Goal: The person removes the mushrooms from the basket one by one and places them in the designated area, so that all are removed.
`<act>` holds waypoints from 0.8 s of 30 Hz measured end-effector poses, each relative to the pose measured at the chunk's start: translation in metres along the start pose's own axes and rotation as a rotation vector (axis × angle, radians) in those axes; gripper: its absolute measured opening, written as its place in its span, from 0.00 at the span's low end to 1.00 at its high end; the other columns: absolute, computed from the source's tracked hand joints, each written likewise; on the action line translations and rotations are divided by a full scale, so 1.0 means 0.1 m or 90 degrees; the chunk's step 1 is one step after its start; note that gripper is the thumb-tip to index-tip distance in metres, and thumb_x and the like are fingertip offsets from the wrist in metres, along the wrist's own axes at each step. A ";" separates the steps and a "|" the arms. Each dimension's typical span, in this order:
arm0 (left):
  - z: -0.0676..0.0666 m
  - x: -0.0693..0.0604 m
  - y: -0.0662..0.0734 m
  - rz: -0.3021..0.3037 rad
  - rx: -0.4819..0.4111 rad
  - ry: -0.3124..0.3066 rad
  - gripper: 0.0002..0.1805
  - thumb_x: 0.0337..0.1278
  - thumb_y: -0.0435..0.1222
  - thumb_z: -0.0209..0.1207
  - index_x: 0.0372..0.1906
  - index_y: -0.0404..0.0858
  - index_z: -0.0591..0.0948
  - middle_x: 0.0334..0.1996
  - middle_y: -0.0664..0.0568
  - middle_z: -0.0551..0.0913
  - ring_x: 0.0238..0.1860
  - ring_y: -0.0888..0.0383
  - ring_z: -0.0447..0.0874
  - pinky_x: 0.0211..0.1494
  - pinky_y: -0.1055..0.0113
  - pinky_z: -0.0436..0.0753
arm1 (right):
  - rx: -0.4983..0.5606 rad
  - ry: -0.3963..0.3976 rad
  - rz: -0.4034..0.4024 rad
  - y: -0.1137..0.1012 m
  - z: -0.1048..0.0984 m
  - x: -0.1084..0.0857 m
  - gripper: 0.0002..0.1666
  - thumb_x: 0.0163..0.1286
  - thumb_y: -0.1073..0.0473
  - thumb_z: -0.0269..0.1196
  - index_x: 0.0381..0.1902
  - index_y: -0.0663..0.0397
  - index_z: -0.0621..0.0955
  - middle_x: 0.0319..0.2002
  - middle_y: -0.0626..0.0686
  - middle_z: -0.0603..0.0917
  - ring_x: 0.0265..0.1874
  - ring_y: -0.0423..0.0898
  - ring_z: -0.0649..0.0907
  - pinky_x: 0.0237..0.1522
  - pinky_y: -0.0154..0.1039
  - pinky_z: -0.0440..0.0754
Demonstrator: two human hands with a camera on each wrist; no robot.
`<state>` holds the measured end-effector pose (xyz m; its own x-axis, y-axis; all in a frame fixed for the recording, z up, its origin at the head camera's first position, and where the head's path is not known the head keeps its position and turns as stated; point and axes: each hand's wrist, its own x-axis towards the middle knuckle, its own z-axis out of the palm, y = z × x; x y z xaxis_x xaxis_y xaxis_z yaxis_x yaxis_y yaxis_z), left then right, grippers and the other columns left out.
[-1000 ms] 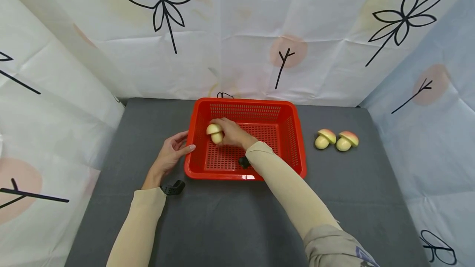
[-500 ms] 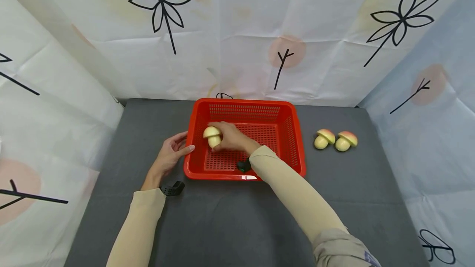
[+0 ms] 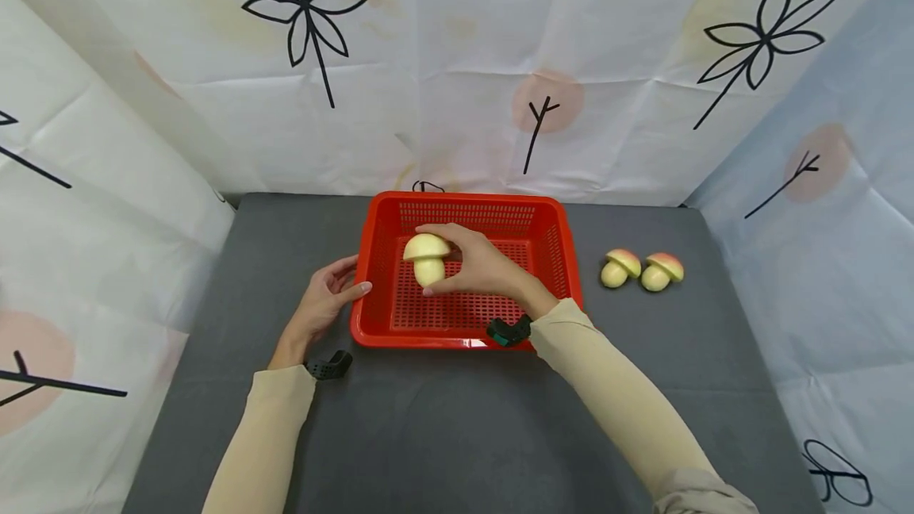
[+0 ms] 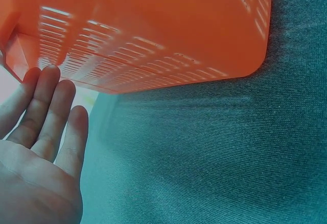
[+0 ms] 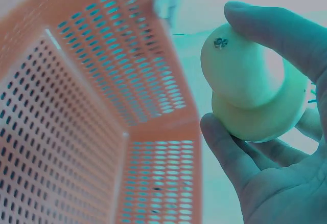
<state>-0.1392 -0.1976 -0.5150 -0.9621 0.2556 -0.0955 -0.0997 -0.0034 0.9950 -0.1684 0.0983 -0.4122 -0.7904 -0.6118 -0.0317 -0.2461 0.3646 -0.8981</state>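
Observation:
A pale yellow toy mushroom [image 3: 427,260] is gripped by my right hand [image 3: 480,262], thumb on one side and fingers curled round the other. It is raised over the left half of a red plastic basket [image 3: 469,342]. In the right wrist view the toy mushroom [image 5: 245,75] shows a small dark mark on its rounded stem end, and the basket's slotted wall is beside it. My left hand [image 3: 326,298] touches the basket's left rim from outside. Seen from the left wrist, its fingers [image 4: 61,101] extend nearly straight beside the basket's outer wall; the thumb is hidden there.
Two more toy mushrooms [image 3: 620,268], with red-tinged caps, lie side by side right of the basket. A grey cloth [image 3: 443,435] covers the table. White printed curtains [image 3: 457,38] enclose the back and both sides.
My right hand has lifted the mushroom from inside the basket, up and slightly right, so it looks larger. My left hand keeps its place at the rim.

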 end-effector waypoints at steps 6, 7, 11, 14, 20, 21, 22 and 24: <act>-0.02 -0.01 -0.01 0.009 -0.005 -0.004 0.34 0.66 0.28 0.63 0.74 0.30 0.65 0.68 0.33 0.71 0.60 0.57 0.79 0.59 0.70 0.80 | 0.033 0.054 -0.024 -0.04 -0.21 -0.36 0.50 0.53 0.60 0.81 0.72 0.45 0.72 0.60 0.47 0.78 0.57 0.44 0.81 0.58 0.40 0.81; -0.02 -0.01 -0.01 0.011 -0.005 -0.006 0.34 0.66 0.28 0.63 0.74 0.30 0.65 0.68 0.33 0.71 0.61 0.56 0.79 0.59 0.70 0.80 | 0.031 0.065 -0.024 -0.03 -0.25 -0.42 0.50 0.53 0.60 0.81 0.72 0.45 0.72 0.60 0.47 0.77 0.57 0.45 0.81 0.59 0.41 0.81; -0.02 0.00 -0.01 0.015 -0.002 -0.011 0.34 0.66 0.29 0.63 0.74 0.29 0.65 0.69 0.32 0.70 0.62 0.54 0.78 0.59 0.71 0.80 | 0.024 0.104 -0.018 0.08 -0.44 -0.71 0.51 0.53 0.62 0.81 0.74 0.45 0.70 0.63 0.50 0.76 0.59 0.47 0.80 0.61 0.46 0.80; -0.02 0.00 -0.01 0.017 -0.001 -0.012 0.35 0.66 0.29 0.63 0.74 0.29 0.64 0.69 0.32 0.70 0.60 0.57 0.79 0.59 0.71 0.80 | 0.024 0.132 -0.010 0.21 -0.59 -0.95 0.53 0.55 0.64 0.79 0.76 0.47 0.68 0.64 0.53 0.74 0.58 0.49 0.80 0.58 0.47 0.82; -0.03 0.00 -0.02 0.021 -0.003 -0.013 0.34 0.66 0.28 0.63 0.74 0.29 0.65 0.68 0.31 0.71 0.58 0.60 0.80 0.59 0.70 0.81 | 0.048 0.195 0.011 0.48 -0.91 -1.40 0.52 0.59 0.72 0.74 0.77 0.54 0.63 0.66 0.60 0.71 0.56 0.42 0.81 0.53 0.33 0.83; -0.03 0.00 -0.02 0.021 -0.003 -0.013 0.34 0.66 0.28 0.63 0.74 0.29 0.65 0.68 0.31 0.71 0.58 0.60 0.80 0.59 0.70 0.81 | 0.051 0.206 0.016 0.52 -0.96 -1.47 0.52 0.60 0.73 0.73 0.78 0.55 0.62 0.66 0.60 0.70 0.56 0.40 0.81 0.53 0.31 0.83; -0.03 0.00 -0.02 0.021 -0.004 -0.013 0.34 0.66 0.28 0.63 0.74 0.29 0.65 0.67 0.31 0.71 0.58 0.60 0.80 0.58 0.70 0.81 | 0.047 0.220 0.022 0.56 -1.02 -1.54 0.52 0.60 0.73 0.73 0.78 0.56 0.62 0.67 0.60 0.69 0.56 0.38 0.81 0.53 0.30 0.82; -0.02 0.00 -0.01 0.020 -0.004 -0.013 0.34 0.66 0.28 0.63 0.74 0.29 0.65 0.67 0.31 0.71 0.58 0.60 0.80 0.58 0.70 0.81 | 0.034 0.254 0.035 0.62 -1.12 -1.67 0.51 0.60 0.74 0.72 0.78 0.57 0.61 0.67 0.60 0.69 0.56 0.35 0.80 0.51 0.27 0.82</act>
<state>-0.1396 -0.1995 -0.5164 -0.9594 0.2750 -0.0634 -0.0711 -0.0181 0.9973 -0.1141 0.3019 -0.4135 -0.9597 -0.2686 0.0832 -0.1765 0.3452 -0.9218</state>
